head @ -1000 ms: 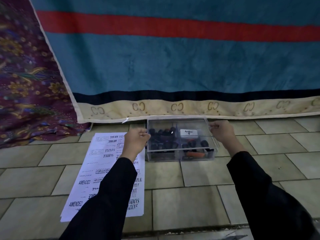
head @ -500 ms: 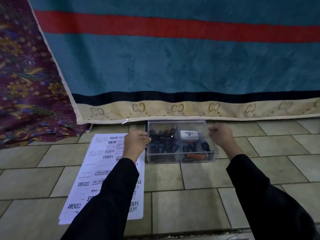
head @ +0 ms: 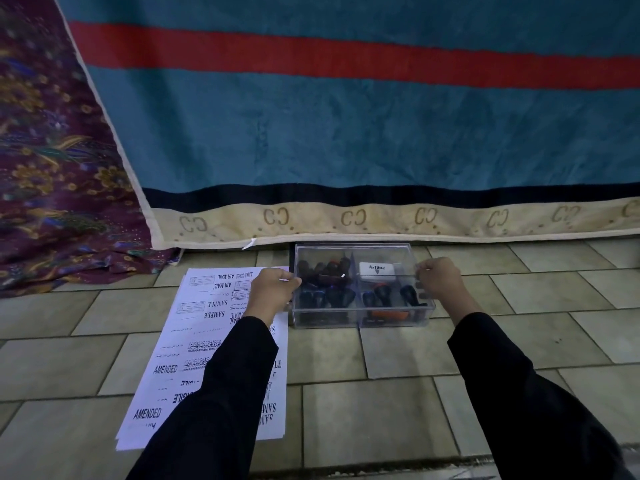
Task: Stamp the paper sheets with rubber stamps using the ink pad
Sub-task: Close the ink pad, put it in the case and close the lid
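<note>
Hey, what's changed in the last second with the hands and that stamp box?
Nothing has visibly changed. The left hand and right hand still grip the two ends of the clear box. It stays on the tiled floor beside the paper sheets. Only the camera view dipped slightly.

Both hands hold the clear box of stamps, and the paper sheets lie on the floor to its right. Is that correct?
No. In the head view the paper sheets lie on the floor to the left of the clear box, not its right. The rest holds: the left hand and right hand grip its sides.
</note>
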`<move>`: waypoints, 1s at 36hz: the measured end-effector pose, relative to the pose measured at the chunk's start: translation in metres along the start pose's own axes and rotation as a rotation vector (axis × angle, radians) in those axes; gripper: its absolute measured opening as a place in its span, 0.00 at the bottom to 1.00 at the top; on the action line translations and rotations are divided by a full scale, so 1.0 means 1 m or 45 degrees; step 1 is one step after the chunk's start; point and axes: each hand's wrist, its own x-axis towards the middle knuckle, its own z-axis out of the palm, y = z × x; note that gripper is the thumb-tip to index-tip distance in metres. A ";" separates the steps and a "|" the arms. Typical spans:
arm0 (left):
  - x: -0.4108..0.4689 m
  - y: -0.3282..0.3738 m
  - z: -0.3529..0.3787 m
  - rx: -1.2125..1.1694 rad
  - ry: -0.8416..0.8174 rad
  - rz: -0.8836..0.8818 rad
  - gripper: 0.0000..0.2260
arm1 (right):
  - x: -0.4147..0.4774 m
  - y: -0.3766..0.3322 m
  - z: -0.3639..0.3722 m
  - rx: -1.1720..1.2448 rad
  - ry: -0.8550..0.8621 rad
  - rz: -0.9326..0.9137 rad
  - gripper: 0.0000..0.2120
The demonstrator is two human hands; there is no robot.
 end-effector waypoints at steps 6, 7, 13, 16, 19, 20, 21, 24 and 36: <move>-0.002 -0.007 -0.001 0.155 0.063 0.098 0.03 | 0.008 0.016 0.007 0.003 0.025 0.007 0.12; -0.009 -0.005 -0.002 0.185 0.062 0.116 0.03 | 0.003 0.015 0.006 0.011 0.029 0.007 0.13; -0.044 -0.010 -0.006 0.240 0.041 0.200 0.06 | -0.028 0.018 -0.004 0.064 -0.006 -0.003 0.11; -0.058 -0.019 -0.008 0.258 0.038 0.217 0.07 | -0.040 0.031 -0.005 -0.006 -0.011 -0.030 0.12; -0.070 -0.024 -0.011 0.297 0.026 0.234 0.09 | -0.055 0.041 -0.004 -0.017 0.032 -0.081 0.10; -0.073 -0.026 -0.011 0.319 0.033 0.247 0.09 | -0.060 0.043 -0.005 -0.019 0.045 -0.093 0.10; -0.075 -0.029 -0.011 0.334 0.042 0.259 0.09 | -0.064 0.046 -0.005 -0.018 0.056 -0.114 0.10; -0.080 -0.034 -0.013 0.328 0.050 0.256 0.10 | -0.072 0.051 -0.006 -0.013 0.057 -0.131 0.09; -0.087 -0.033 -0.016 0.147 0.015 0.154 0.14 | -0.079 0.064 -0.001 0.127 0.076 -0.123 0.11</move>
